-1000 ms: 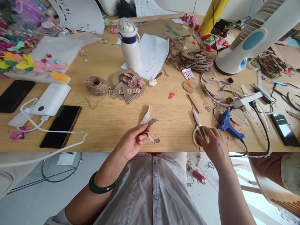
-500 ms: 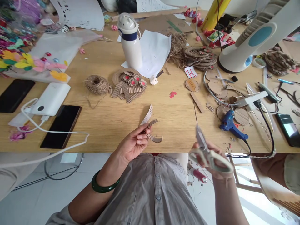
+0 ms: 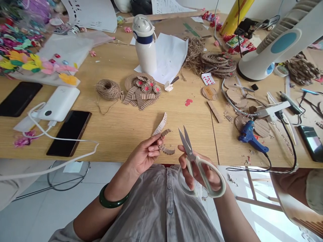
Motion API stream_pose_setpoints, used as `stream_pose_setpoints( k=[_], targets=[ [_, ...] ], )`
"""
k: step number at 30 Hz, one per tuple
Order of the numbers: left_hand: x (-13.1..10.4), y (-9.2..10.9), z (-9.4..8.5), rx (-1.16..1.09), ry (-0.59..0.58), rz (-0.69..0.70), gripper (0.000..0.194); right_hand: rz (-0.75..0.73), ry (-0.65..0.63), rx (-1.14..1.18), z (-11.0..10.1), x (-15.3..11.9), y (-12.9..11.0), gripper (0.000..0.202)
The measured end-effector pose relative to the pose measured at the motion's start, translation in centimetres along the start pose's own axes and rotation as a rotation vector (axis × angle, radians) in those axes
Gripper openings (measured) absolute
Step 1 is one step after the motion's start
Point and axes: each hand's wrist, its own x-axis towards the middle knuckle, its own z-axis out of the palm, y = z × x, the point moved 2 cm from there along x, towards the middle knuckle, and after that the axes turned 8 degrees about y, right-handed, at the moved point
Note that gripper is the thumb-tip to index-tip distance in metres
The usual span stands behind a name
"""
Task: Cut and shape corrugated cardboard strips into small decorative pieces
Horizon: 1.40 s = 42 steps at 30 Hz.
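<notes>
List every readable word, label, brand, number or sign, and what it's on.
No word, brand or number is legible.
Red diamond signs: playing card; corner index too small.
Orange-printed cardboard disc: print too small.
Back-left sheet: dark marks, unreadable.
Back-centre sheet: marks too small.
Scissors, cardboard strips: no text seen.

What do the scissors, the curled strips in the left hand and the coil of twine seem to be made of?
Scissors: shiny grey blades, likely steel; smooth off-white handles, probably plastic.
Curled strips: ridged, matt brown, so likely corrugated cardboard.
Coil of twine: rough, dull tan strands suggest plant fibre, perhaps jute.
</notes>
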Motion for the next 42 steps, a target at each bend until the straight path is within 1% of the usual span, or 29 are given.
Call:
stream_pose_setpoints(
  k=[2, 4, 8, 11, 14, 19, 35, 39, 42],
  targets=[
    [0.2, -0.1, -0.3, 0.026, -0.019, 0.029, 0.032, 0.017, -0.072, -0.1, 0.1, -0.2, -0.5, 0.081],
    [0.3, -0.2, -0.6, 0.048, -0.031, 0.054, 0.023, 0.033, -0.11, -0.193, 0.5, -0.3, -1.1, 0.079],
    [0.3, -0.4, -0.7, 0.094, -0.022, 0.121, 0.01, 0.028, -0.054, -0.308, 1.2, -0.1, -2.1, 0.071],
    [0.1, -0.4, -0.5, 0.136, -0.001, 0.164, 0.016, 0.051, -0.063, -0.331, 1.4, 0.1, -2.2, 0.073],
    [-0.2, -0.3, -0.3, 0.181, 0.032, 0.209, 0.024, 0.037, -0.079, -0.32, 1.1, 0.2, -1.9, 0.073],
    [-0.2, -0.3, -0.3, 0.217, 0.055, 0.238, 0.03, 0.019, -0.095, -0.304, 0.7, 0.3, -1.4, 0.075],
    [0.0, -0.4, -0.6, 0.268, 0.064, 0.288, 0.026, 0.041, -0.098, -0.277, 0.3, 0.0, -1.3, 0.071],
    [0.1, -0.4, -0.7, 0.303, 0.051, 0.302, 0.027, 0.034, -0.099, -0.279, 0.4, 0.1, -1.3, 0.068],
    [0.0, -0.5, -0.7, 0.344, 0.038, 0.305, 0.029, 0.038, -0.097, -0.294, 0.5, 0.2, -1.3, 0.07]
  ],
)
